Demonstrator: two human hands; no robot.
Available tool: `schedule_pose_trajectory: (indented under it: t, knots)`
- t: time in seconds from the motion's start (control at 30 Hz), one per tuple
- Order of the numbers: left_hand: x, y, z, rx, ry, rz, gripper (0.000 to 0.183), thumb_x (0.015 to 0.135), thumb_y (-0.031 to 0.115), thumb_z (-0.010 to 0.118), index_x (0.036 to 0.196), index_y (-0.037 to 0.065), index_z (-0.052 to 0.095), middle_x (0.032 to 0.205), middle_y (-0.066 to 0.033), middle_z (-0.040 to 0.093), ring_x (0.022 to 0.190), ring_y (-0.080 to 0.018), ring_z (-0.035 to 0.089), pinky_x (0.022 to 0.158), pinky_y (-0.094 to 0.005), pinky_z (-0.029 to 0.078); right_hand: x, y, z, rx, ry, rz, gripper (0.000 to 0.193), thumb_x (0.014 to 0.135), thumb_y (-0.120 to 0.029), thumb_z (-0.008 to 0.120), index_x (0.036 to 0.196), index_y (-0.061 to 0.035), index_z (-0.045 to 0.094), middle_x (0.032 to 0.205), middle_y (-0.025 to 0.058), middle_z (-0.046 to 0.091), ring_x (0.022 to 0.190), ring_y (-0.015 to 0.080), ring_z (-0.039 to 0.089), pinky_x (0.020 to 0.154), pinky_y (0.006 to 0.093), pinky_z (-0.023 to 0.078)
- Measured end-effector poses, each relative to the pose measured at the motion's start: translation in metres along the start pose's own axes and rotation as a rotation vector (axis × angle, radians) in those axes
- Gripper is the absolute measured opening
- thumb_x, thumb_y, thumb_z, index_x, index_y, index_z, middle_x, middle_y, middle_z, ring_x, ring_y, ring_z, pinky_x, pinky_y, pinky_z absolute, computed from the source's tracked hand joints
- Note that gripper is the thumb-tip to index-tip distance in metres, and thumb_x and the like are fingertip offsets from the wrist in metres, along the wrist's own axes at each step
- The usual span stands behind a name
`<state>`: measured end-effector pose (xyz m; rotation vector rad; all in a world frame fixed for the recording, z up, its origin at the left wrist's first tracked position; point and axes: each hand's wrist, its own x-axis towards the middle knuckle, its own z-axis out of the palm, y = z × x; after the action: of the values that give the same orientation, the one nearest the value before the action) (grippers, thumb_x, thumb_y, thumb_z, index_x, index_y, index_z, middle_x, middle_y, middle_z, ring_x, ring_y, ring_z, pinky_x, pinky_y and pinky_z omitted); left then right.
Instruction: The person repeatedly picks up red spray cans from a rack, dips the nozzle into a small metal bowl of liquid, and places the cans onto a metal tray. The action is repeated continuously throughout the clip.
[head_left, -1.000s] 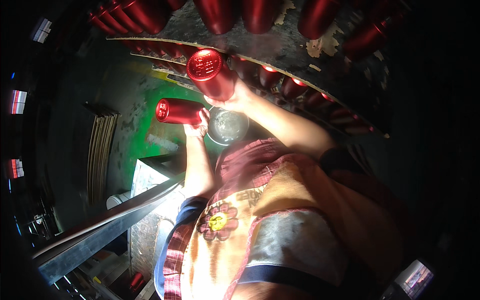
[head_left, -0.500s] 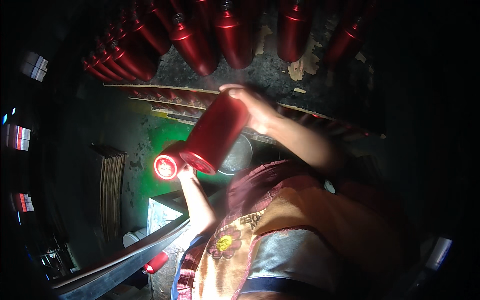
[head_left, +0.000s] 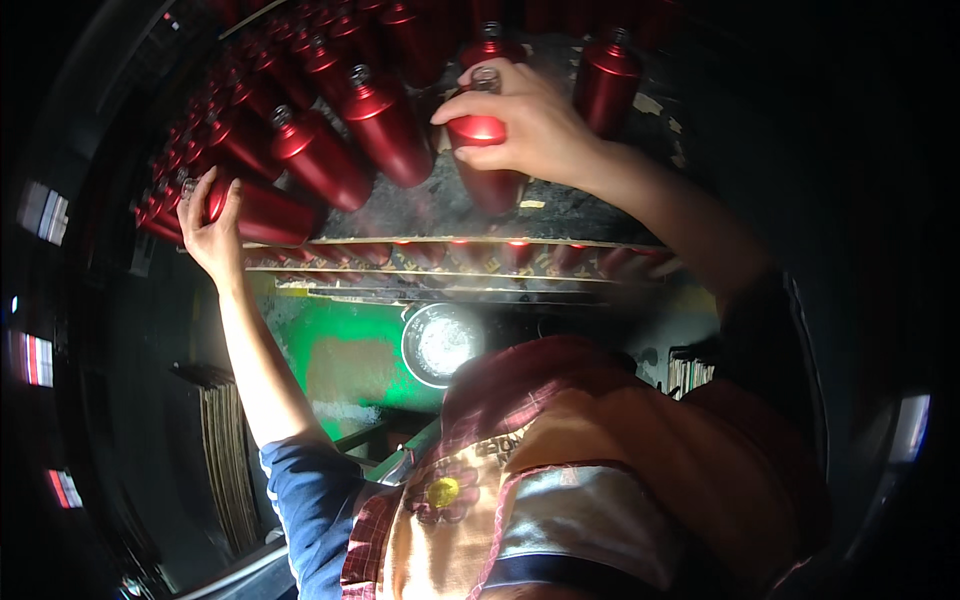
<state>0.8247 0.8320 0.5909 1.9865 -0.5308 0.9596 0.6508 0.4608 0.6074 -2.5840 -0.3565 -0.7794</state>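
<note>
My left hand [head_left: 213,230] is at the left of the dark board, its fingers wrapped round the shoulder of a red glass bottle [head_left: 268,214] with a clear neck. My right hand [head_left: 530,118] grips another red bottle [head_left: 488,186] by its shoulder, thumb and fingers on either side of the neck. Both bottles are neck up at the board's near edge; whether their bases rest fully on it I cannot tell. Between my hands stand two similar bottles, one red bottle [head_left: 325,160] nearer the left hand and another red bottle [head_left: 388,130] nearer the middle.
Many more red bottles crowd the worn dark board [head_left: 420,215], with one bottle [head_left: 607,85] to the right. Lower shelves [head_left: 450,272] hold further bottles. Below are a round metal pot [head_left: 440,345], a green floor patch [head_left: 300,340] and stacked flat boards [head_left: 230,465] at left.
Both hands have moved up and apart, from over the floor to the board. The two bottles, tilted with bases towards me before, are now neck up at its near edge.
</note>
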Motion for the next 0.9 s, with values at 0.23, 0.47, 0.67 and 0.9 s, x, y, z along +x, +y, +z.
schedule_pose_trajectory:
  t: [0.23, 0.47, 0.67, 0.9]
  knots:
    - [0.017, -0.033, 0.040, 0.153, -0.111, 0.069, 0.040, 0.078, 0.023, 0.083, 0.117, 0.020, 0.073, 0.122, -0.0128, 0.062, 0.118, -0.0301, 0.056, 0.104, -0.0402, 0.043, -0.001, 0.002, -0.004, -0.028, -0.059, 0.086, 0.040, 0.076, -0.037, 0.074, 0.117, -0.0341, 0.070, 0.134, 0.0157, 0.051, 0.126, 0.0354, 0.049, 0.100, 0.0463, 0.048]
    - [0.069, -0.027, 0.032, 0.006, -0.353, 0.070, 0.023, 0.091, 0.015, 0.069, 0.111, 0.005, 0.074, 0.110, -0.0076, 0.071, 0.110, -0.0213, 0.062, 0.101, -0.0305, 0.045, 0.044, 0.013, -0.015, 0.341, 0.115, -0.140, 0.036, 0.078, -0.017, 0.072, 0.113, -0.0243, 0.073, 0.121, 0.0115, 0.059, 0.112, 0.0292, 0.055, 0.097, 0.0416, 0.048]
    - [0.097, -0.013, 0.049, -0.399, -0.473, -0.359, 0.026, 0.091, 0.014, 0.067, 0.115, 0.007, 0.073, 0.093, -0.0003, 0.071, 0.078, -0.0081, 0.061, 0.072, -0.0221, 0.047, 0.064, 0.008, 0.001, 0.933, -0.090, 0.206, 0.025, 0.086, -0.013, 0.073, 0.111, -0.0080, 0.073, 0.083, 0.0024, 0.069, 0.071, 0.0070, 0.063, 0.063, 0.0236, 0.051]
    - [0.086, 0.029, 0.012, -0.508, -0.512, -0.497, 0.037, 0.089, 0.016, 0.071, 0.124, 0.006, 0.066, 0.065, 0.0021, 0.058, 0.045, -0.0037, 0.042, 0.041, -0.0189, 0.028, 0.033, 0.025, -0.064, 0.827, 0.138, 0.529, 0.063, 0.090, -0.021, 0.070, 0.142, 0.0018, 0.043, 0.072, 0.0001, 0.056, 0.047, 0.0045, 0.046, 0.042, 0.0207, 0.033]
